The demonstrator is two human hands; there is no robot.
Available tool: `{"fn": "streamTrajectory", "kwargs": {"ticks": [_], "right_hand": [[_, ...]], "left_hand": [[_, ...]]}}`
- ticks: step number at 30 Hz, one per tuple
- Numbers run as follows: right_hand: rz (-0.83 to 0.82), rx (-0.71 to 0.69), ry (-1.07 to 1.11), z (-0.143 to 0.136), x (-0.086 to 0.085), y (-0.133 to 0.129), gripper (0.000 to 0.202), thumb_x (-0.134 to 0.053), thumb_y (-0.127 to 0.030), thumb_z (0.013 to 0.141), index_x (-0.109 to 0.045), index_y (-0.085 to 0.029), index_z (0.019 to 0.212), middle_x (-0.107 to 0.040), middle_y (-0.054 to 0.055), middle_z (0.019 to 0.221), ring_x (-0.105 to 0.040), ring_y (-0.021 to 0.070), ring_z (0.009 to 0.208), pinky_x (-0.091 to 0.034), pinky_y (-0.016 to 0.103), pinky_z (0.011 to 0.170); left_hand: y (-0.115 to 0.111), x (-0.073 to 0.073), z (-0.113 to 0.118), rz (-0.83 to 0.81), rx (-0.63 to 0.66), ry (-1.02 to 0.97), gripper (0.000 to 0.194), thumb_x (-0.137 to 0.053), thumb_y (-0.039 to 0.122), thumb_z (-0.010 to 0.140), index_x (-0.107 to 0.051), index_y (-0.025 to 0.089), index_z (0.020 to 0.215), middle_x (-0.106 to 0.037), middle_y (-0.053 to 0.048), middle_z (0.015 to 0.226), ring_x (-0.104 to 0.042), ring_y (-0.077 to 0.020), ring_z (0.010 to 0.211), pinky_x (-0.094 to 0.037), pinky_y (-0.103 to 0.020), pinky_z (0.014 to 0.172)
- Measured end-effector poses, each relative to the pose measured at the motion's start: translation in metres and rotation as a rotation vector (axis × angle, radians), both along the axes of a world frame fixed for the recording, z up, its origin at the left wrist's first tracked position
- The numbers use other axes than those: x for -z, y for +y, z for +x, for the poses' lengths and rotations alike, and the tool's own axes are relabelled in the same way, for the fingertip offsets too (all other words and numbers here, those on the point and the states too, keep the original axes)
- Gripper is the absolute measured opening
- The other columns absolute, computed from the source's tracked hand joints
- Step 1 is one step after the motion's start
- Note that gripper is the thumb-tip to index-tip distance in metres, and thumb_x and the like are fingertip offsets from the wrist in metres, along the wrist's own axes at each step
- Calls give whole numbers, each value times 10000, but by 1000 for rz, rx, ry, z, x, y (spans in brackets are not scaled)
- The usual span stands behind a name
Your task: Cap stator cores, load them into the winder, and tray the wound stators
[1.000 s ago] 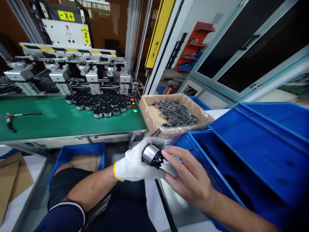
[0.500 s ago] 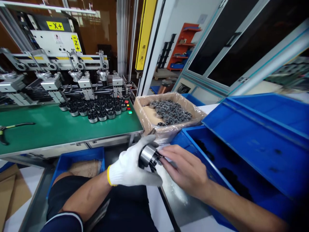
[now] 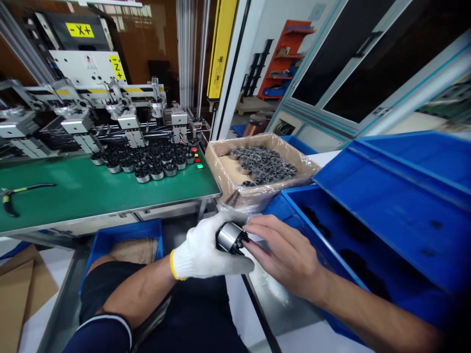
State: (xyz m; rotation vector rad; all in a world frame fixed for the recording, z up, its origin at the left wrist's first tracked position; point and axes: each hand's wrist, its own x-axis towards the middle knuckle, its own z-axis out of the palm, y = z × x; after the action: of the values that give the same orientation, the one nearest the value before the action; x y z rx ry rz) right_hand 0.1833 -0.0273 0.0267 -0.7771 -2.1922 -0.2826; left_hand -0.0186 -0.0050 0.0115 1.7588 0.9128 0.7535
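Near a big green table [image 3: 84, 203] and a brown box [image 3: 220, 171], the gloved left hand [image 3: 206, 250] wraps around a shiny ring [image 3: 228, 236]. The bare right hand [image 3: 285, 255] has its fingers bunched at the ring's little black prongs [image 3: 243, 239]. A loose hold could drop it; pushing too hard could snap a prong.

Pliers [image 3: 22, 189] are lying on a green tabletop [image 3: 84, 193] at nine o'clock; orange shelves [image 3: 278, 55] are standing at one o'clock.
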Motion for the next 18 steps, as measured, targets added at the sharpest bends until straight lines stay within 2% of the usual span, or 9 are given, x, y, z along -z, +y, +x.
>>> {"fn": "streamTrajectory", "kwargs": {"ticks": [2, 6, 9, 11, 12, 14, 15, 16, 18], "right_hand": [[-16, 14, 42, -1, -1, 0, 158, -663, -65, 897, -607, -140, 1024, -676, 82, 887, -683, 183, 785, -579, 294, 700], [-26, -37, 53, -4, -4, -3, 176, -641, 1, 880, -607, -150, 963, -667, 53, 813, -675, 163, 727, -574, 267, 664], [2, -49, 44, -3, -5, -2, 201, -626, 32, 873, -607, -144, 969, -670, 64, 813, -677, 171, 737, -580, 275, 672], [-35, -43, 14, 3, -8, 2, 157, -606, 2, 896, -598, -147, 945, -664, 63, 810, -677, 176, 732, -579, 287, 655], [-87, -38, -16, 7, -11, 4, 120, -600, -34, 915, -599, -151, 942, -666, 62, 823, -683, 181, 744, -581, 293, 652], [-189, -30, -46, 16, -20, 6, 64, -607, -107, 942, -612, -162, 974, -680, 57, 869, -696, 184, 793, -590, 292, 681], [-202, -23, -31, 20, -24, 7, 74, -623, -123, 941, -621, -166, 1002, -689, 55, 897, -700, 180, 822, -592, 284, 713], [-178, -10, 5, 23, -28, 8, 106, -648, -121, 930, -631, -166, 1024, -695, 53, 919, -701, 173, 845, -589, 274, 751], [-48, 57, 74, 28, -30, 10, 155, -692, -91, 897, -647, -160, 1028, -702, 51, 926, -698, 159, 852, -570, 257, 808]], "left_hand": [[-1, 5, 3, 23, -28, -65, 734, -850, 265, 602, -630, 241, 1302, -712, -37, 1206, -687, -247, 1065, -538, -360, 995], [-2, 13, 5, 61, -8, -119, 767, -824, 220, 589, -606, 193, 1324, -704, -68, 1241, -667, -272, 1138, -500, -373, 1059], [0, 17, 4, 37, 27, -120, 798, -825, 207, 593, -585, 201, 1354, -680, -68, 1296, -642, -281, 1187, -475, -380, 1094], [4, 19, 4, -36, 47, -135, 771, -799, 232, 659, -558, 205, 1391, -665, -67, 1321, -631, -275, 1204, -475, -382, 1093], [7, 20, 6, -79, 58, -158, 692, -749, 268, 739, -553, 198, 1399, -661, -71, 1327, -624, -268, 1217, -474, -384, 1095], [14, 20, 15, -130, 47, -202, 529, -578, 338, 910, -543, 187, 1416, -657, -83, 1331, -611, -249, 1239, -464, -392, 1105], [17, 20, 23, -112, 18, -215, 505, -525, 363, 950, -541, 188, 1423, -653, -87, 1336, -606, -245, 1243, -456, -399, 1114], [20, 20, 33, -64, -10, -225, 520, -548, 392, 945, -546, 190, 1423, -646, -92, 1346, -602, -249, 1245, -447, -407, 1125], [26, 23, 58, 51, -39, -240, 614, -750, 405, 801, -610, 198, 1362, -663, -92, 1309, -618, -271, 1202, -461, -411, 1113]]}}
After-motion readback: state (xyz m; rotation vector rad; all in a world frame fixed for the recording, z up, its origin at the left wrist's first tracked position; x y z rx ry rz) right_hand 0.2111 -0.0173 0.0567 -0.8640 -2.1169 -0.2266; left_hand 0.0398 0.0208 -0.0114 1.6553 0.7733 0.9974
